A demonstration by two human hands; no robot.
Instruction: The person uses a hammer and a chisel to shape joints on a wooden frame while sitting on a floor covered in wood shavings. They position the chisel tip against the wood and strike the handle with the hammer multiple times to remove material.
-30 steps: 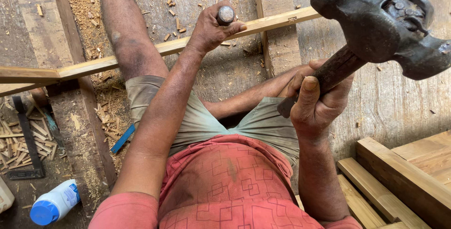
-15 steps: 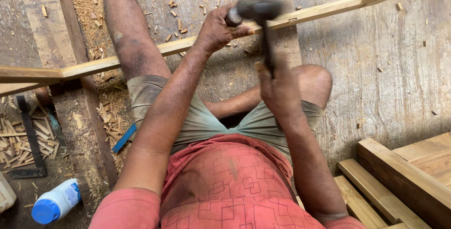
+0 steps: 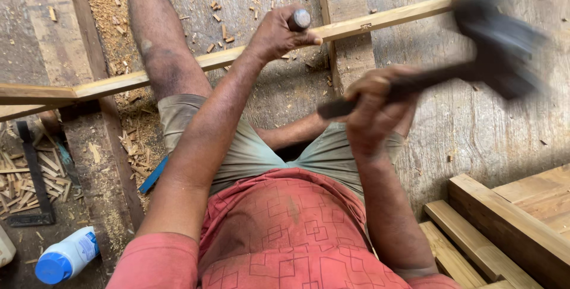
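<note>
The left hand (image 3: 276,34) is wrapped tight around a chisel (image 3: 298,19), of which only the rounded, dull metal butt shows above the fist, at about 12 o'clock in the view. The fist rests against a long, pale wooden strip (image 3: 380,19) with square edges and a smooth planed face, running from 9 o'clock up toward 1 o'clock across the rough grey plank floor (image 3: 451,129).

The right hand (image 3: 374,108) is closed fully on the dark, slim handle of a hammer (image 3: 496,51), gripping near its lower end. The heavy black metal head sits up at 2 o'clock, blurred, well apart from the chisel butt.

Small wood chips (image 3: 221,28) lie scattered near the strip at 11 o'clock, and fine sawdust (image 3: 110,16) spreads at 10 o'clock. Thick, squared timber pieces (image 3: 504,224) are stacked at 4 o'clock. A white plastic bottle (image 3: 66,255) with a blue cap lies on its side at 8 o'clock, beside a flat dark metal square (image 3: 34,176).
</note>
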